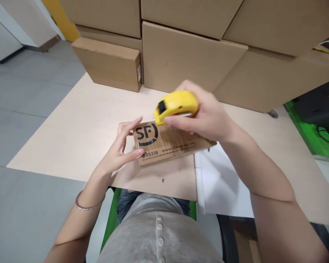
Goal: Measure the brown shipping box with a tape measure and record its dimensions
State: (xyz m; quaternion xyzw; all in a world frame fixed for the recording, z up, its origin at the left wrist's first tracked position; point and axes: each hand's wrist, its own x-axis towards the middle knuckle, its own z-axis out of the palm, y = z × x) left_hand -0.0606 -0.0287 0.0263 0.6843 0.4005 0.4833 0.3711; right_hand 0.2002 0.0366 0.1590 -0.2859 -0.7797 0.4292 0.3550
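Note:
A small brown cardboard box (170, 143) with black SF lettering and glossy clear tape is held slightly tilted over the near edge of the table. My left hand (123, 144) grips its left end, thumb on the printed face and fingers at the far edge. My right hand (200, 113) is closed around a yellow hand tool (178, 104) with a black piece and small metal points at its front end. Blur hides the tool's exact kind. Its tip is at the box's far edge, near the SF logo; whether they touch I cannot tell.
Large cardboard boxes (186, 58) form a wall behind the pale table (63, 124). A flatter carton (109, 64) stands at the back left. White paper (222, 182) lies right of the small box. A green bin (304, 128) with dark things is at the far right.

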